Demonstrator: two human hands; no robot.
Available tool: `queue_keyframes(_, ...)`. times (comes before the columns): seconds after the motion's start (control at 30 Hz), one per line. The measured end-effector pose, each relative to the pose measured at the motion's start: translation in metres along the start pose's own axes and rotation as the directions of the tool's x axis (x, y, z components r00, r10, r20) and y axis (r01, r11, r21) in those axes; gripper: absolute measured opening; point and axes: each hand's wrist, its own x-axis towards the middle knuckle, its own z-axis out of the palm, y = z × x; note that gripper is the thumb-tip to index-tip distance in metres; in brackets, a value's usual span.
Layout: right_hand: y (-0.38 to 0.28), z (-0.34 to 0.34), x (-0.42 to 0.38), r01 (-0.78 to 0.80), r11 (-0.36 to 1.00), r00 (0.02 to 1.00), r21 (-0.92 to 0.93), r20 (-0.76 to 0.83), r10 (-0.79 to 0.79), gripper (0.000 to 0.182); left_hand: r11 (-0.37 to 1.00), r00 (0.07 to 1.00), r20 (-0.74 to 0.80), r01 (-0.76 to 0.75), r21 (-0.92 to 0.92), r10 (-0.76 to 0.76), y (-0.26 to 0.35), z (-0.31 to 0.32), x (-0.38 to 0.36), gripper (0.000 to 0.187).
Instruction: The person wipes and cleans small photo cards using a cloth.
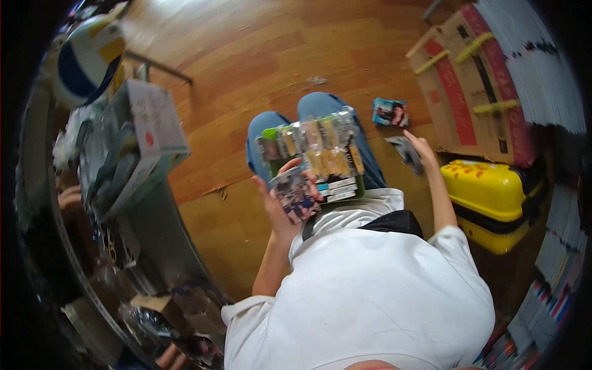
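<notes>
My left hand [274, 206] is closed around a stack of photo cards [297, 196], its top picture showing a group of people. Out to the right, my right hand [423, 152] grips a grey, dark-printed packet [404, 152], partly covered by the fingers. A green tray [359, 192] rests on my lap, holding several small clear-wrapped packs [327, 151] in rows. On the floor just beyond my right hand lies a small pile of picture cards [390, 112].
Cardboard boxes [459, 92] and a yellow case [487, 191] stand at right, beside stacks of paper [524, 49]. To the left are a metal shelf [172, 228], a white box [157, 120] and a volleyball [89, 61]. Scraps [317, 80] lie on the wooden floor [246, 55].
</notes>
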Motion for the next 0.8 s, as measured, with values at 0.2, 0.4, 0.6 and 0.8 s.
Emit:
queue_keyframes(0.2,-0.104,0.065,-0.179,0.653,0.624,0.749,-0.429,0.245,-0.615,0.032,0.985,0.971,0.168,0.174,-0.009,-0.170,0.002,0.009,0.010,0.098)
queue_keyframes(0.4,-0.140,0.176,-0.196,0.953,0.061,0.257,-0.295,0.688,-0.679,0.036,0.960,0.938,0.208,0.276,0.041,-0.278,0.009,0.015,0.002,0.098)
queue_keyframes(0.6,-0.149,0.228,-0.212,0.996,-0.083,-0.063,-0.029,0.425,-0.903,0.029,0.974,0.975,0.056,0.216,-0.065,-0.213,0.021,0.013,-0.010,0.096)
queue_keyframes(0.8,-0.128,0.222,-0.196,0.996,0.013,0.048,-0.083,0.436,-0.898,0.024,0.989,0.987,-0.084,0.139,0.041,-0.136,0.028,0.018,-0.005,0.083)
